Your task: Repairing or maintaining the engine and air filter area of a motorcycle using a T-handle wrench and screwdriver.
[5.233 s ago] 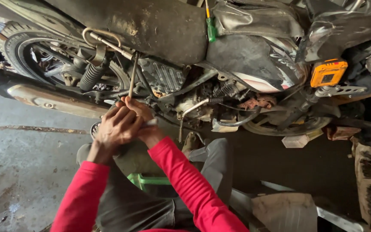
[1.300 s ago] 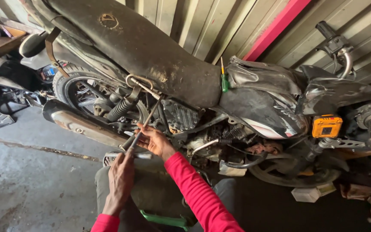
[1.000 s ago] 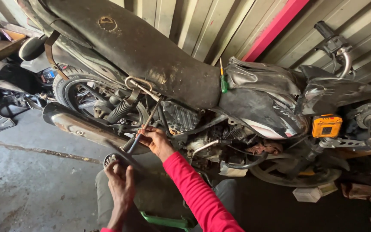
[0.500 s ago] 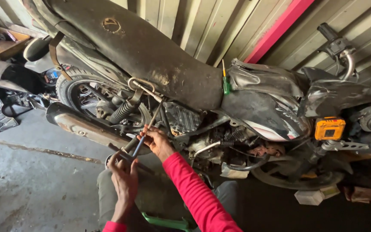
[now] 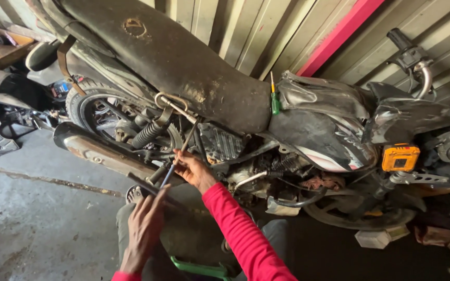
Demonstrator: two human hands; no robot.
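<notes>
The right hand (image 5: 194, 169) has its grip closed around a long thin rod (image 5: 180, 153) beside the motorcycle's (image 5: 183, 67) rear shock, the rod slanting from lower left up to the far right, while the left hand (image 5: 144, 229) hovers just below it, fingers open, holding nothing.

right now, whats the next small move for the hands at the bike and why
Probably close the left hand around the lower end of the thin rod. The right hand already grips that rod beside the motorcycle's exhaust pipe, while the left hand's fingers are spread open just under it, gripping nothing firmly.
</notes>
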